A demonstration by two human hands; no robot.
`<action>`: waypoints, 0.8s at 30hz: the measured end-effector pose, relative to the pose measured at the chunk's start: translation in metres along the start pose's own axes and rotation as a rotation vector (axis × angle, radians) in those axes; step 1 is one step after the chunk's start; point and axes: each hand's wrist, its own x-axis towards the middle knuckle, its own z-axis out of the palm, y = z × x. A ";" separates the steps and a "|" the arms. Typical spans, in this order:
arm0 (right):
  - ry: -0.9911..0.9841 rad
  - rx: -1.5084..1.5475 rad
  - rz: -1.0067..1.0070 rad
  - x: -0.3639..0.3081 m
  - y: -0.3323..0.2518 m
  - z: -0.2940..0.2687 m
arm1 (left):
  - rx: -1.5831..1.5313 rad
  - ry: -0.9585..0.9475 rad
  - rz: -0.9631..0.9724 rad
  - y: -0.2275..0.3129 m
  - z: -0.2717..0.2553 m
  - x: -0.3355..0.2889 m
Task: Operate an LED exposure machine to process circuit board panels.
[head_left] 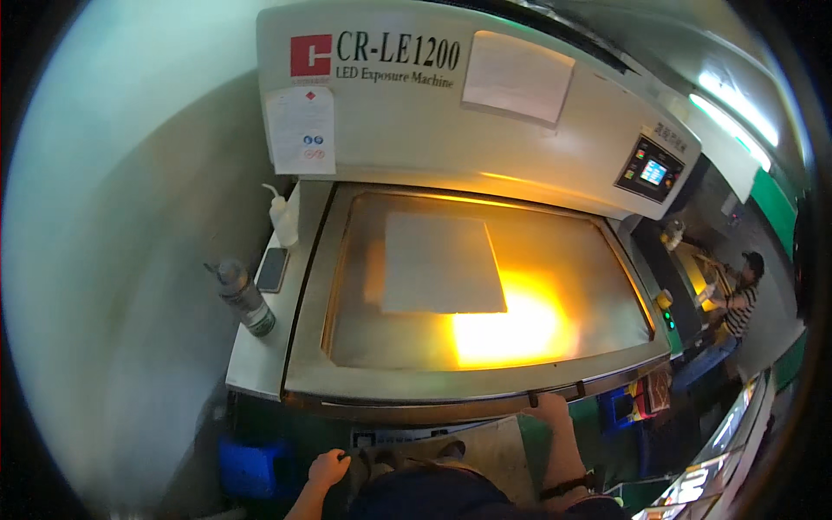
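Right hand (548,406) fingers curled around black handle (555,394) at machine (381,381) front edge. Left hand (328,468) low, seemingly loosely closed fist. Grey sheet (440,263) on glass bed.

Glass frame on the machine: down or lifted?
Down. The glass frame lies flat over the pale sheet; right hand grips its front handle.

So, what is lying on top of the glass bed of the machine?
On the glass bed lies one flat pale grey sheet, toward its left rear. An orange-yellow glow shines at the front. What is beneath the sheet cannot be seen, since it covers that area.
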 end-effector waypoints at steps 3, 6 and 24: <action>-0.012 -0.055 0.154 -0.044 -0.009 -0.064 | -0.092 0.090 0.277 0.041 -0.017 0.003; 0.204 -0.044 0.112 -0.082 -0.010 -0.145 | -0.297 0.397 0.747 0.106 -0.041 0.024; 1.544 0.040 -0.471 -0.045 0.023 -0.332 | 0.210 0.562 0.128 0.283 -0.065 0.352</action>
